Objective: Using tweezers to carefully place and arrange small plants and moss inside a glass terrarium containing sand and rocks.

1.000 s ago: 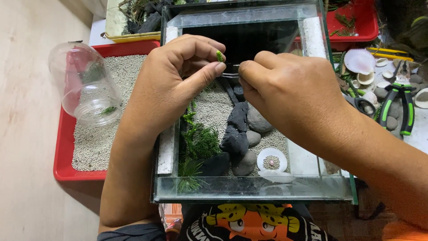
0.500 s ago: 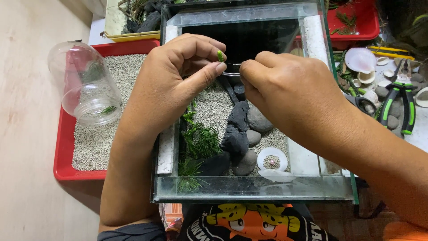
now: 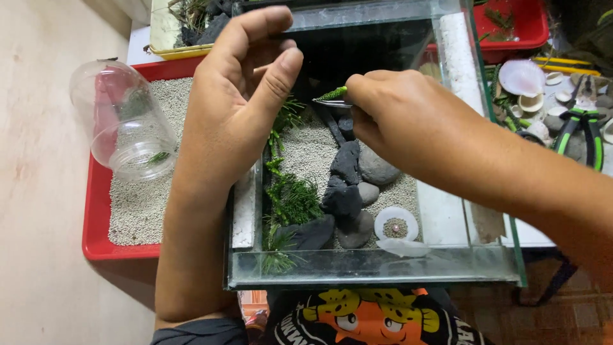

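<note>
1. Green plant sprig (image 3: 333,94), small and slender, is clamped in thin metal tweezers (image 3: 331,101) over the glass tank (image 3: 377,273).
2. Tweezers are pinched by the right hand (image 3: 408,121), at 3 o'clock from the sprig.
3. Left hand (image 3: 239,96), at 9 o'clock, is held loosely spread, empty.
4. Pale gravel (image 3: 306,153), dark stones (image 3: 345,182) and a wooden floor (image 3: 38,191) are seen below.
</note>
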